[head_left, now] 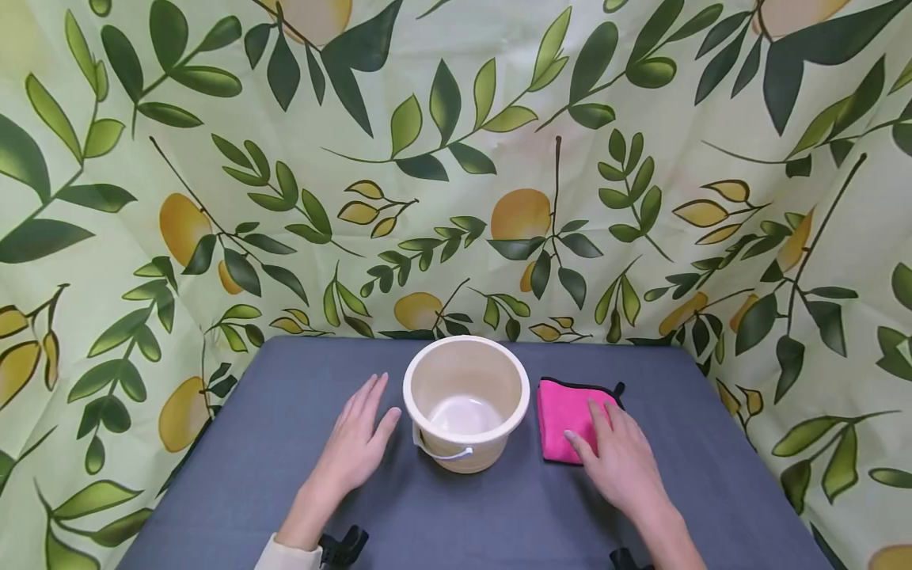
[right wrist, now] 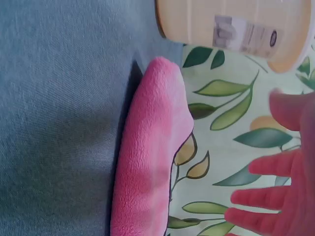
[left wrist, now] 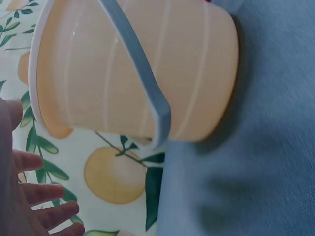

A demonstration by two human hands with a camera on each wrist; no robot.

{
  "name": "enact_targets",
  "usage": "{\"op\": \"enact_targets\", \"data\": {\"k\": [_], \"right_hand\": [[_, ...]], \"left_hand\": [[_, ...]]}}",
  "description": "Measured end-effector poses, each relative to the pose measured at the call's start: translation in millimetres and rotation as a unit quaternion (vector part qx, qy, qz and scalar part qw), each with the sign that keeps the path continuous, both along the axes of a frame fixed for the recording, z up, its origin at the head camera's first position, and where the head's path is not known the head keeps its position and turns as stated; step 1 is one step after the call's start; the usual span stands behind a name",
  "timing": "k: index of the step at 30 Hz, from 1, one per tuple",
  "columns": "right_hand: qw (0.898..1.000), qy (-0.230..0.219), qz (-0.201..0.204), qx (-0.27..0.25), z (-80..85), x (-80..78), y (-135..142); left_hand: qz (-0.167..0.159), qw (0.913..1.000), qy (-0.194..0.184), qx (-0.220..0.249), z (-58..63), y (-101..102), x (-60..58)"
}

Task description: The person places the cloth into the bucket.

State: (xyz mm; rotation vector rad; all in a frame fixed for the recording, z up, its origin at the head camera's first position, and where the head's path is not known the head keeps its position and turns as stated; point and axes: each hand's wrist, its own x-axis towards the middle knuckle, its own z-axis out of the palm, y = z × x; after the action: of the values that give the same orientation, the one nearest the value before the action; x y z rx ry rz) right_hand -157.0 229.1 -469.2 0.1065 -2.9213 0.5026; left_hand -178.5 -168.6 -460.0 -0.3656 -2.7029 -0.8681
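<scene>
A cream plastic bucket (head_left: 466, 404) stands upright mid-table, its pale handle (left wrist: 140, 69) hanging down on the near side. To its right lies a folded pink cloth (head_left: 566, 416) with dark edging and a small loop at one corner. My left hand (head_left: 359, 443), fingers spread and straight, is beside the bucket's left side, apart from it. Above the cloth hovers my right hand (head_left: 620, 455), fingers extended. In the right wrist view the cloth (right wrist: 152, 147) looks thick and fluffy, with a gap between it and the fingers (right wrist: 266, 196).
A grey-blue cloth covers the table (head_left: 342, 522). Behind and at both sides hangs a pale curtain (head_left: 456, 214) printed with leaves and orange fruit. A label (right wrist: 244, 35) is stuck on the bucket's side. Dark straps are on both wrists.
</scene>
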Motion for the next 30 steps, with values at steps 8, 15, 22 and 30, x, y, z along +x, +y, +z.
{"op": "enact_targets", "data": {"k": [8, 15, 22, 30], "right_hand": [[0.999, -0.002, -0.029, -0.039, -3.2, -4.2, 12], [0.997, 0.011, -0.055, -0.053, -12.6, -6.2, 25], [0.995, -0.027, -0.077, -0.059, -19.1, -7.4, 36], [0.991, -0.043, -0.096, -0.081, -24.2, -9.4, 49]], "left_hand": [[-0.014, 0.9917, -0.029, 0.125, 8.3, 13, -11.7], [-0.038, 0.9737, -0.056, 0.217, 12.1, 24, -23.2], [-0.044, 0.957, -0.069, 0.278, 8.6, 31, -30.7], [-0.05, 0.9437, -0.076, 0.318, 6.7, 35, -36.8]]}}
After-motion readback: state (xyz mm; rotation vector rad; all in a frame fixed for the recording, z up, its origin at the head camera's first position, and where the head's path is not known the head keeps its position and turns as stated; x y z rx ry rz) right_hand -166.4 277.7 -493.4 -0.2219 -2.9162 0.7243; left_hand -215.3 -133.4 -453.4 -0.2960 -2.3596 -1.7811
